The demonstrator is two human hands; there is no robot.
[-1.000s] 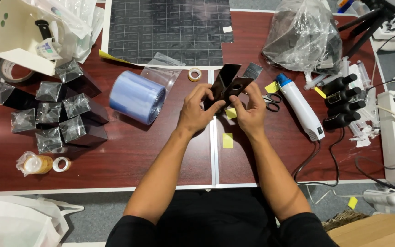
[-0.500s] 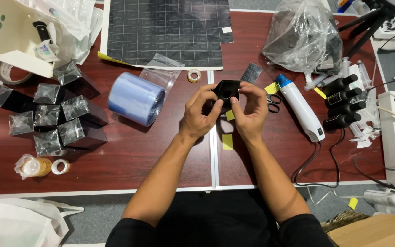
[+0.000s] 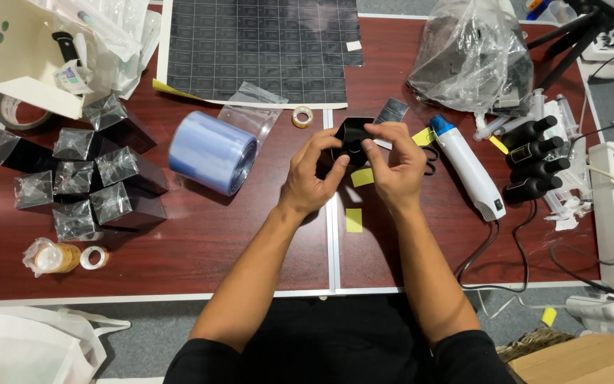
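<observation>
Both hands hold a small black cardboard box [image 3: 352, 136] above the middle of the dark red table [image 3: 200, 242]. My left hand [image 3: 313, 176] grips its left side from below, thumb against the front. My right hand [image 3: 394, 159] pinches its upper right edge with fingertips on the top flap. A black flat card [image 3: 391, 111] lies just behind the box. Two yellow sticky slips [image 3: 354, 220] lie on the table under my hands.
A roll of bluish clear film [image 3: 212, 152] lies left of my hands. Several film-wrapped black boxes [image 3: 94, 186] are grouped at the far left, with tape rolls [image 3: 94, 257] nearby. A white heat gun [image 3: 469, 169], dark bottles [image 3: 533, 162], a plastic bag [image 3: 472, 55] and a black grid mat [image 3: 263, 48] surround the centre.
The open flat box blank seen a second ago has been folded into a compact box, and both hands have shifted slightly toward me with it.
</observation>
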